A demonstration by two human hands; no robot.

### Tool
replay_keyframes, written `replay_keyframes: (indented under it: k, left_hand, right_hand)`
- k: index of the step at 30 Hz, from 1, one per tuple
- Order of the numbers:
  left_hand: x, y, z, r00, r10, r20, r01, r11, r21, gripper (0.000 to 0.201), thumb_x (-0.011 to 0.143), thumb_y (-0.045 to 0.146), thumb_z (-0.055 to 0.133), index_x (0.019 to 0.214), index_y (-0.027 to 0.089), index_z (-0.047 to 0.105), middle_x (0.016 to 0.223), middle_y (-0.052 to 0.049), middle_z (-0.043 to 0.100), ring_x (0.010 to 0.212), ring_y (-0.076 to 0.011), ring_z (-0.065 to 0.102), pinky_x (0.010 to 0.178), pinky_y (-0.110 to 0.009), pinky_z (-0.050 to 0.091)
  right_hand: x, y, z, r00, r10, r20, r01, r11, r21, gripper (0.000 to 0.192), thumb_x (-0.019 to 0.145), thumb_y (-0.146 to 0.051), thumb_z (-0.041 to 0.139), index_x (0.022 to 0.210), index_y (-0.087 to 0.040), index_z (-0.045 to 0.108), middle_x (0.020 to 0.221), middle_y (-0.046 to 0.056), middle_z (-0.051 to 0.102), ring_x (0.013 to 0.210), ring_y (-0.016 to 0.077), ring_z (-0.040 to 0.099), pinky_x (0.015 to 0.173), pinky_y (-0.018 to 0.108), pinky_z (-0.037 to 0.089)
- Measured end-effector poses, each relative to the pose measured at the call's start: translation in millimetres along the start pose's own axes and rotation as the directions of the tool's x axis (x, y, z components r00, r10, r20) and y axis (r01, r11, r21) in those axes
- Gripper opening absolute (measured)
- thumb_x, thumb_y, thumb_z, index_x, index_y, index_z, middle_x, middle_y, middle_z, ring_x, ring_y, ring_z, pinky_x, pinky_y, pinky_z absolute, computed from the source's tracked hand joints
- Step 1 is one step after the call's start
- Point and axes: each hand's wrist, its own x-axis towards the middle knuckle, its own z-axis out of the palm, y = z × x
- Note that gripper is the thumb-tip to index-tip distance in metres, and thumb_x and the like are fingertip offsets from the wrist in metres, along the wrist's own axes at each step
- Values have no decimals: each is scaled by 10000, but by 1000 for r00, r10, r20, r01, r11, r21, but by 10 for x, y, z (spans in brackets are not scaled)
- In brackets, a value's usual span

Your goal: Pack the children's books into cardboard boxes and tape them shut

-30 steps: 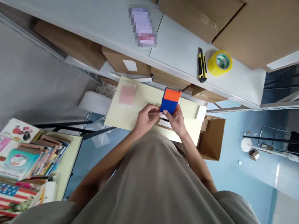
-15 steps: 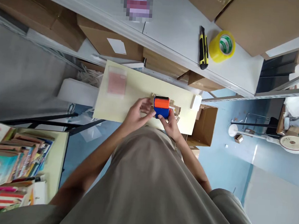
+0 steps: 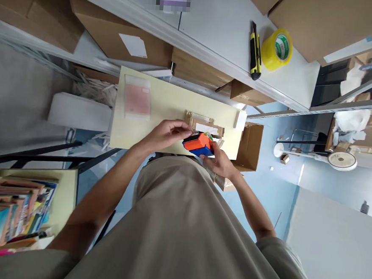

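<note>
Orange-and-blue tape dispenser [image 3: 199,144] is what you have between your hands, tilted over the near edge of the pale yellow table [image 3: 168,100], on your side of the small brown cardboard box [image 3: 201,120]. Your right hand [image 3: 220,159] has hold of its right end, the thumb on the side nearest you and the fingers curled around the far side, closed on the body. Your left hand [image 3: 169,135] reaches to the dark left end, thumb and forefinger drawn almost together; whether they pinch a strip of tape, touch the edge or only stop just beside it, you cannot tell from this view

Judging by its look, the body is stiff, smooth plastic, light enough for one hand, and not likely to be fragile. It may slide or twist a little in a loose grip, so the blue part at the right end is the sound place to hold, with thumb and fingers on opposite faces. Take care at the dark end, which may carry a cutting edge: approach it from the flat side and keep your fingertips off the rim. Any tape there would be thin, limp and sticky, best taken by its very end with a light pinch
</note>
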Motion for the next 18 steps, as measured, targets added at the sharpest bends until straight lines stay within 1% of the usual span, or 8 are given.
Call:
replay_keyframes:
  k: [3, 6, 9, 11, 13, 15, 16, 18]
  left_hand:
    - [-14, -199, 2, 999, -27, 22, 27, 999, -22, 560, 838, 760, 932, 989, 224, 873, 952, -78, 834, 952, -278, 794, 864, -384, 673]
    - [-41, -417, 47, 998, -61, -3, 61, 997, -48, 579, 810, 762, 940, 959, 208, 856, 910, -74, 819, 862, -236, 766, 801, -349, 646]
    - [-68, -656, 136, 993, -103, -56, 98, 991, -90, 605, 790, 787, 928, 916, 204, 828, 869, -69, 801, 786, -211, 729, 730, -333, 614]
    - [-92, -808, 213, 983, -148, -110, 134, 982, -131, 618, 775, 806, 916, 900, 210, 810, 858, -65, 794, 743, -196, 698, 666, -317, 577]
    - [-120, -934, 277, 969, -190, -160, 162, 972, -170, 601, 773, 794, 911, 889, 216, 796, 846, -58, 787, 719, -182, 667, 621, -295, 532]
    - [-137, -1029, 296, 960, -207, -188, 169, 965, -200, 567, 783, 763, 910, 884, 218, 787, 821, -49, 776, 706, -171, 646, 604, -279, 500]
    - [-135, -1069, 282, 957, -204, -206, 159, 964, -214, 554, 792, 750, 905, 887, 218, 785, 811, -45, 769, 696, -166, 638, 600, -277, 490]
    - [-98, -1146, 215, 942, -186, -279, 121, 964, -236, 535, 823, 731, 889, 910, 214, 782, 809, -41, 758, 673, -156, 621, 598, -279, 482]
  right_hand:
    - [-68, -50, -75, 997, 58, 46, -57, 998, -23, 454, 1063, -620, 664, 1317, -260, 557, 983, 44, 750, 781, 246, 635, 746, 391, 547]
    - [-93, -87, -120, 989, 109, 98, -107, 994, -20, 496, 1042, -642, 682, 1318, -239, 596, 1018, 54, 771, 809, 238, 653, 750, 373, 536]
    - [-44, -102, -111, 970, 189, 150, -186, 982, -34, 548, 1040, -744, 664, 1216, -226, 643, 1018, 59, 791, 823, 230, 672, 751, 358, 538]
    - [25, -102, -96, 950, 264, 168, -252, 964, -89, 568, 1040, -781, 653, 1155, -225, 665, 1001, 61, 801, 824, 231, 688, 746, 351, 536]
    - [100, -108, -123, 922, 337, 191, -308, 936, -168, 566, 1043, -780, 662, 1145, -224, 694, 992, 73, 814, 828, 245, 715, 734, 350, 530]
    - [157, -133, -235, 896, 384, 225, -332, 913, -238, 565, 1040, -779, 682, 1150, -227, 728, 1000, 90, 829, 839, 263, 746, 721, 350, 528]
    - [173, -157, -330, 886, 392, 249, -328, 907, -265, 571, 1031, -786, 699, 1146, -229, 743, 1002, 96, 835, 841, 268, 757, 716, 348, 529]
    - [178, -224, -580, 866, 405, 295, -315, 898, -307, 594, 1010, -812, 725, 1117, -229, 765, 978, 98, 839, 812, 264, 765, 697, 342, 522]
